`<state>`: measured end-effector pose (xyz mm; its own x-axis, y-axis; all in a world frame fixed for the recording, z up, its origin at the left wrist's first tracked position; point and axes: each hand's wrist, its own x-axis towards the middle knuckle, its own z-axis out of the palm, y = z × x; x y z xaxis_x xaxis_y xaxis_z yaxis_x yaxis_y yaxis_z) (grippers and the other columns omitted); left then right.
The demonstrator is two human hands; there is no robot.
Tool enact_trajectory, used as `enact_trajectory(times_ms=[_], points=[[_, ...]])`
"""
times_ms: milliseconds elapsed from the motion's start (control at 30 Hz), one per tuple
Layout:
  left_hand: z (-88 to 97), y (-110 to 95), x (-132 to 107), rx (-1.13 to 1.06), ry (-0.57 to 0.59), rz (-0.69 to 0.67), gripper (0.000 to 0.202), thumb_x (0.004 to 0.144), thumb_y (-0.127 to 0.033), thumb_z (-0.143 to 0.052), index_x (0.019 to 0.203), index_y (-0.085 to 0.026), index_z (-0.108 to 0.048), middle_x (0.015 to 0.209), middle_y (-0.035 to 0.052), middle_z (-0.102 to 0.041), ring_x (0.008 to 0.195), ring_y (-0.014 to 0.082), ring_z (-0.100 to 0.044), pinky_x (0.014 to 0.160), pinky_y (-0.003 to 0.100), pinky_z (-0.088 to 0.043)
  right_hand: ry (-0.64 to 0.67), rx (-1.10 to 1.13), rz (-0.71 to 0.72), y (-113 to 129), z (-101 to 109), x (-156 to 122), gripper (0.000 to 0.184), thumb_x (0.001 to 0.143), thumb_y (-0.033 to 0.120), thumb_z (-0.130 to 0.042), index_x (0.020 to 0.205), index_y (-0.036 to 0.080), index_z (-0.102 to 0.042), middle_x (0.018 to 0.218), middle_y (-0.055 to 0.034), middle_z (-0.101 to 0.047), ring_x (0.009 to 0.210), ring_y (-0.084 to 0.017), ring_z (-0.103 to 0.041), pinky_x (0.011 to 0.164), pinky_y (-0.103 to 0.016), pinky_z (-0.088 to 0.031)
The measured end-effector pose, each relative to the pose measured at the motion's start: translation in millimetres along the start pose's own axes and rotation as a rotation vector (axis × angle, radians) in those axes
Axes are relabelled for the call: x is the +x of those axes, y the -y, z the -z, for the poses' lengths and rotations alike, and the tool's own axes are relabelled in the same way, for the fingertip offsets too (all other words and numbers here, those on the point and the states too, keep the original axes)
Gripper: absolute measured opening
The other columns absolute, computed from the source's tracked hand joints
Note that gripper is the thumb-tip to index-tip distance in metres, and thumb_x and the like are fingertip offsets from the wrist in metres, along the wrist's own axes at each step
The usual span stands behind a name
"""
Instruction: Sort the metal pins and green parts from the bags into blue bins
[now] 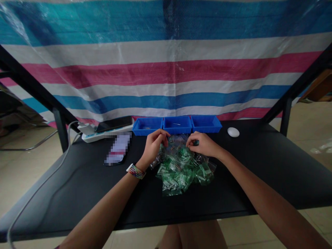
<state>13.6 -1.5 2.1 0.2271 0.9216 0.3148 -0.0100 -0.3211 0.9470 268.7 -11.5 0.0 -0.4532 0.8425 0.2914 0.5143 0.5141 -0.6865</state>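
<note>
A pile of small zip bags (178, 176), several of them green and filled with thin metal pieces, lies on the black table in front of me. Over the far side of this heap, a clear plastic bag (177, 141) with a few small metal pieces spans the space between my hands. My left hand (155, 145), with a colourful woven band at the wrist, pinches at its left edge. Thumb and fingers of my right hand (202, 144) are closed at the right edge, and a bit of green shows between them. The exact grip points are partly hidden.
Three blue trays (177, 129) stand in a row behind the pile; thin metal pieces show in the left and middle ones. At left are a white power strip (103, 135), a dark phone (115, 123) and a blurred packet (118, 148). A white mouse (233, 132) lies right.
</note>
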Motion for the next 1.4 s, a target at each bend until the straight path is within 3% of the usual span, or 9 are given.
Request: enact_trajectory(times_ms=[100,267,367,567,700,900,1200,1400], points=[[-2.6,-1.5,-2.1,0.050,0.111,-0.006,0.035,0.098,-0.045,-0.055,0.089,-0.018,-0.074,0.066,0.0025,-0.067,0.064,0.0184,-0.062,0.066,0.029,-0.048,-0.159,0.149,-0.010,2.2,3.6,2.1,0.005,0.082,0.018,-0.070,0.079,0.019,-0.073,0.084,-0.0023,-0.066,0.076,-0.017,-0.059,0.071,-0.031,-0.046],[-4.5,-7.3,-4.9,0.175,0.155,-0.058,0.038,0.098,-0.048,-0.057,0.080,-0.019,-0.073,0.087,0.0062,-0.074,0.088,0.0230,-0.067,0.085,0.031,-0.050,-0.414,0.475,-0.151,3.6,6.9,5.5,0.023,0.083,0.042,-0.077,0.088,0.020,-0.073,0.076,0.0006,-0.062,0.054,-0.010,-0.045,0.049,-0.025,-0.033],[-6.1,-9.2,-6.0,0.215,0.138,-0.047,0.030,0.096,-0.045,-0.063,0.085,-0.018,-0.073,0.085,0.0049,-0.073,0.086,0.0218,-0.066,0.083,0.030,-0.049,-0.429,0.722,-0.240,5.4,2.7,5.9,0.029,0.079,0.045,-0.082,0.089,0.020,-0.072,0.065,0.0040,-0.057,0.050,-0.008,-0.042,0.044,-0.023,-0.028],[-12.3,-8.0,-7.6,0.245,0.148,-0.084,0.025,0.094,-0.042,-0.070,0.093,-0.018,-0.074,0.088,0.0042,-0.073,0.084,0.0186,-0.065,0.081,0.028,-0.048,-0.289,0.978,-0.301,17.8,-14.1,3.9,0.031,0.074,0.041,-0.087,0.087,0.019,-0.070,0.077,0.0013,-0.067,0.059,-0.010,-0.057,0.052,-0.023,-0.045],[-14.4,-9.3,-9.1,0.240,0.137,-0.098,0.022,0.090,-0.040,-0.075,0.089,-0.018,-0.074,0.089,0.0046,-0.074,0.085,0.0187,-0.066,0.082,0.029,-0.049,-0.200,1.000,-0.298,24.1,-21.8,2.0,0.028,0.078,0.040,-0.085,0.090,0.020,-0.070,0.077,0.0016,-0.067,0.059,-0.011,-0.060,0.055,-0.025,-0.052],[-13.0,-5.4,-7.7,0.131,0.107,-0.025,0.025,0.086,-0.042,-0.080,0.084,-0.018,-0.076,0.085,0.0061,-0.075,0.082,0.0193,-0.067,0.078,0.030,-0.050,-0.185,0.948,-0.290,23.7,-23.9,0.9,0.032,0.077,0.036,-0.086,0.102,0.021,-0.072,0.086,0.0001,-0.068,0.060,-0.012,-0.063,0.057,-0.030,-0.059],[-15.1,-7.0,-8.2,0.109,0.131,-0.027,0.026,0.087,-0.043,-0.079,0.083,-0.017,-0.075,0.083,0.0056,-0.074,0.080,0.0186,-0.066,0.076,0.029,-0.050,-0.184,0.808,-0.183,23.9,-25.1,1.7,0.024,0.078,0.036,-0.085,0.090,0.020,-0.070,0.075,0.0022,-0.066,0.057,-0.012,-0.063,0.055,-0.029,-0.057],[-17.2,-14.6,-12.7,0.188,0.106,-0.023,0.045,0.088,-0.050,-0.076,0.059,-0.018,-0.062,0.060,-0.0001,-0.059,0.060,0.0135,-0.052,0.062,0.027,-0.040,-0.262,0.713,-0.117,26.1,-22.8,1.5,0.020,0.081,0.036,-0.081,0.084,0.021,-0.068,0.071,0.0021,-0.066,0.053,-0.012,-0.061,0.055,-0.029,-0.053]])
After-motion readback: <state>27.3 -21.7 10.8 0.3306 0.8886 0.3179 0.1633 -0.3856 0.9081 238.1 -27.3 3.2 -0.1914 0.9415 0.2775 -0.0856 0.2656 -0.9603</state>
